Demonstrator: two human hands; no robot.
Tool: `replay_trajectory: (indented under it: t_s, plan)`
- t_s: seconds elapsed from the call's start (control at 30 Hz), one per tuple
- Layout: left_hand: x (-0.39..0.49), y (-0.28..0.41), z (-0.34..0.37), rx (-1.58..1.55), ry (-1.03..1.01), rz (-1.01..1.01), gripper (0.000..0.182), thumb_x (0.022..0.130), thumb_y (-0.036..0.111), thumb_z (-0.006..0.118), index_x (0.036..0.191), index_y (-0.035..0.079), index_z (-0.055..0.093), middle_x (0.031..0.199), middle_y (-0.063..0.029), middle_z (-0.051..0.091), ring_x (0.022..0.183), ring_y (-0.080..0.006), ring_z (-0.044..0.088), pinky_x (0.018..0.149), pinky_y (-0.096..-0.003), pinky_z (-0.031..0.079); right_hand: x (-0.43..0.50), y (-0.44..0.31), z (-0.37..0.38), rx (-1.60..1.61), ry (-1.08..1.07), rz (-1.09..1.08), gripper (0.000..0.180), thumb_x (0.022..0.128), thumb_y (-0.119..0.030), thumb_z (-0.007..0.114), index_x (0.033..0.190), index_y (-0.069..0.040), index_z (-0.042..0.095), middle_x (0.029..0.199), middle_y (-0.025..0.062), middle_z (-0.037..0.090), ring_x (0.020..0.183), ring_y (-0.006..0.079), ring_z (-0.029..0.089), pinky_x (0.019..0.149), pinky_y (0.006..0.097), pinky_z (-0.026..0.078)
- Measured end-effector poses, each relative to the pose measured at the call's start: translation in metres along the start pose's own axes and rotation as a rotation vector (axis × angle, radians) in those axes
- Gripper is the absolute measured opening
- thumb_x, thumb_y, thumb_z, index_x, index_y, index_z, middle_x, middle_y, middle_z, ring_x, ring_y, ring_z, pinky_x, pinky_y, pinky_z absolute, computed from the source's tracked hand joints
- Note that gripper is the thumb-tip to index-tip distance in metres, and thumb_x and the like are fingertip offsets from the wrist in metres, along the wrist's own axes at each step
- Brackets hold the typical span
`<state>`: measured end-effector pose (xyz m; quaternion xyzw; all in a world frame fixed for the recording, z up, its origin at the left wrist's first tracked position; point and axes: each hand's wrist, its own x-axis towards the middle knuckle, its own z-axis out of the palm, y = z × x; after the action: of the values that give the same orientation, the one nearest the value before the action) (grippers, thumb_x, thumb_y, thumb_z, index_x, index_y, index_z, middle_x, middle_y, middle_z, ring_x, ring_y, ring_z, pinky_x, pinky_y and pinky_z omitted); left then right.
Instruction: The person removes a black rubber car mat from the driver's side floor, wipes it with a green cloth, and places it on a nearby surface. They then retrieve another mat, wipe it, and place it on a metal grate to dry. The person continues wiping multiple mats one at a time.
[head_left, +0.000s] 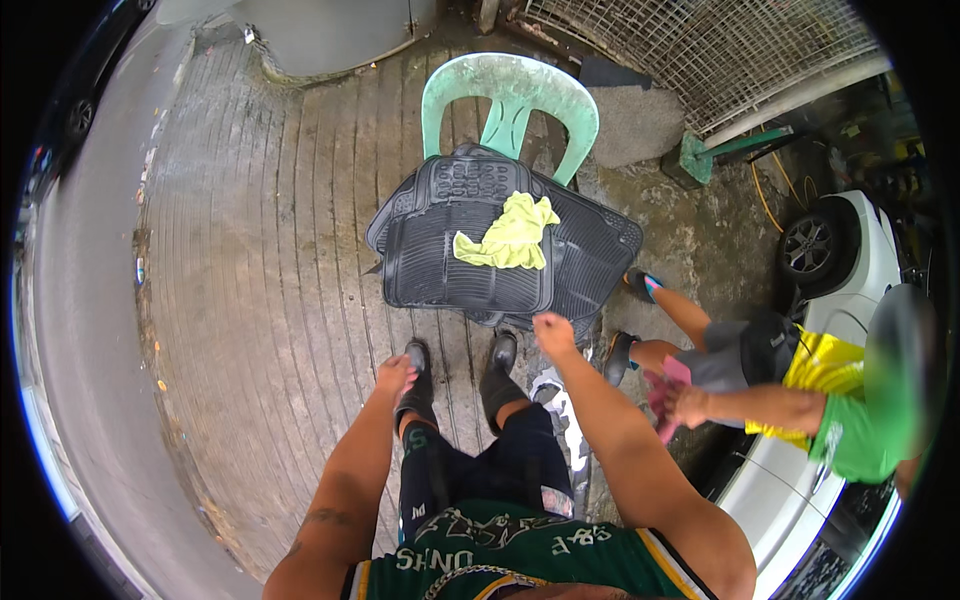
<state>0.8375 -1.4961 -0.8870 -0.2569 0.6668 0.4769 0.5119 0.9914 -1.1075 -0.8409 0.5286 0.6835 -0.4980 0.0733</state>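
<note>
Black rubber car floor mats (420, 259) lie stacked on a green plastic chair (510, 75), hiding its seat. A crumpled yellow-green cloth (514, 236) rests on top of the pile. My right hand (553, 335), its fingers curled in, is by the near edge of the mats; whether it touches them is unclear. No object shows in it. My left hand (396, 375) hangs over my left boot (418, 367), short of the mats. It looks blurred, its fingers loosely bent and somewhat apart, with nothing seen in it.
To the right, a co-worker in a green top (862, 442) holds a reddish cloth (664, 397) beside a white car (780, 510). A wire mesh panel (712, 60) and a grey mat (634, 124) are behind the chair. Grooved wet concrete (247, 300) extends left to a road (90, 262).
</note>
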Motion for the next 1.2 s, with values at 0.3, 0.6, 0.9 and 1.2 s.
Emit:
replay_trajectory:
  t_s: [0.3,0.6,0.9,1.2]
  plan:
    - [0.128,0.088,0.116,-0.715,0.041,-0.166,0.080,0.099,0.047,0.084,0.151,-0.002,0.049,0.157,-0.0282,0.049,0.131,-0.0469,0.063,0.107,-0.0623,0.057,0.172,-0.139,0.086,0.632,0.218,0.399,0.037,0.100,-0.025,0.082,0.119,-0.006,0.055,0.090,0.0114,0.069,0.064,0.0244,0.071,0.051,0.0410,0.056]
    - [0.059,0.117,0.137,-0.582,0.330,0.044,0.057,0.095,0.037,0.090,0.134,0.006,0.061,0.133,-0.0171,0.068,0.120,-0.0351,0.068,0.091,-0.0511,0.060,0.085,-0.122,0.005,1.290,0.140,0.006,0.019,0.097,-0.020,0.063,0.109,-0.006,0.064,0.115,0.0131,0.075,0.113,0.0311,0.073,0.099,0.0487,0.057]
    - [-0.021,0.229,0.167,-0.344,0.020,0.549,0.027,0.101,0.006,0.073,0.127,0.009,0.065,0.115,-0.0093,0.074,0.086,-0.0264,0.074,0.066,-0.0423,0.068,-0.180,-0.066,-0.208,2.040,0.007,-0.404,0.064,0.088,-0.032,0.061,0.141,0.003,0.066,0.146,0.0244,0.069,0.138,0.0462,0.062,0.126,0.0616,0.041]
    - [-0.166,0.347,0.266,-0.101,-0.027,0.945,0.018,0.099,0.014,0.076,0.111,0.007,0.064,0.106,-0.0052,0.073,0.089,-0.0198,0.072,0.064,-0.0375,0.062,-0.313,-0.046,-0.353,1.486,0.236,-0.408,0.082,0.077,-0.009,0.072,0.157,-0.006,0.052,0.141,0.0164,0.064,0.128,0.0345,0.067,0.106,0.0514,0.058]
